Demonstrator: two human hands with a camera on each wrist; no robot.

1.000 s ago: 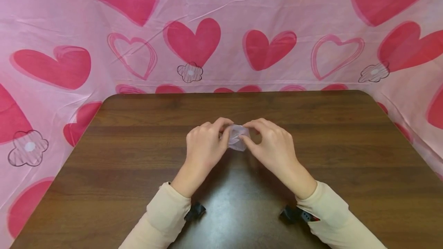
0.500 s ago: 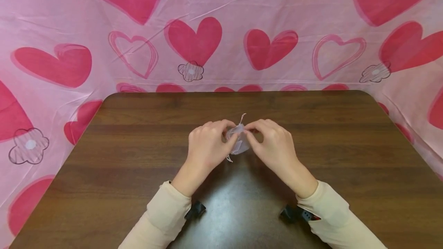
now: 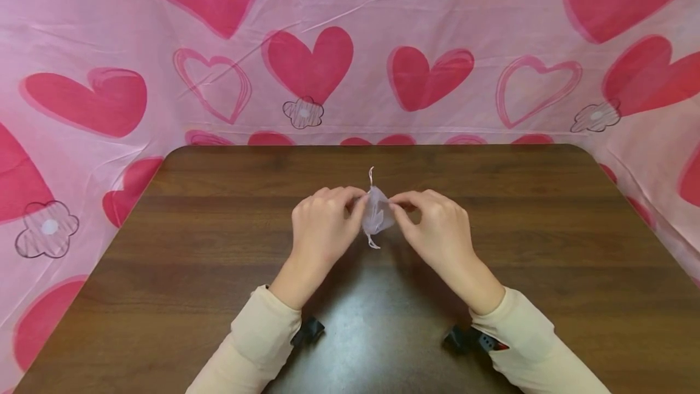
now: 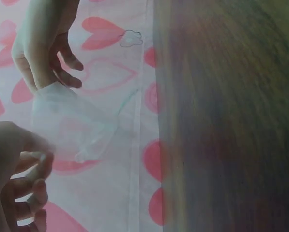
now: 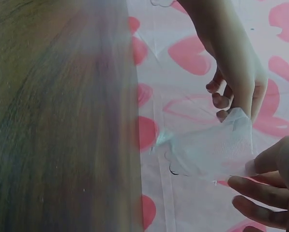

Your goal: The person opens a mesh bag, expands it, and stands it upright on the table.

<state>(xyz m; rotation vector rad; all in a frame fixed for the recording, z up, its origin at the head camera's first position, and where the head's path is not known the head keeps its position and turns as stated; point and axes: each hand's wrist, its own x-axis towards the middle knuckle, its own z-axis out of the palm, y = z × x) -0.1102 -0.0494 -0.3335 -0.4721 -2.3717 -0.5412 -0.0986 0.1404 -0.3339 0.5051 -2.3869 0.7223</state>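
A small sheer white drawstring pouch (image 3: 377, 214) is held up between the two hands above the table. Thin cord loops stick out at its far and near ends in the head view. My left hand (image 3: 328, 217) pinches one side of the pouch between thumb and index finger. Its opposite side is pinched by my right hand (image 3: 437, 221). In the left wrist view the translucent pouch (image 4: 76, 121) spans from one hand to the other. From the right wrist, the fabric (image 5: 207, 150) looks thin and see-through, and I cannot make out anything inside it.
A dark wooden table (image 3: 219, 230) lies under the hands. Behind it and at its sides hangs a pink cloth (image 3: 372, 17) printed with hearts. Small black devices, one at the left wrist (image 3: 308, 333) and one at the right wrist (image 3: 465, 339), sit by the cream sleeves.
The pouch has turned between the fingers, and its cord loops, unseen at first, now show at both ends. The hands have drawn slightly apart since half a second ago.
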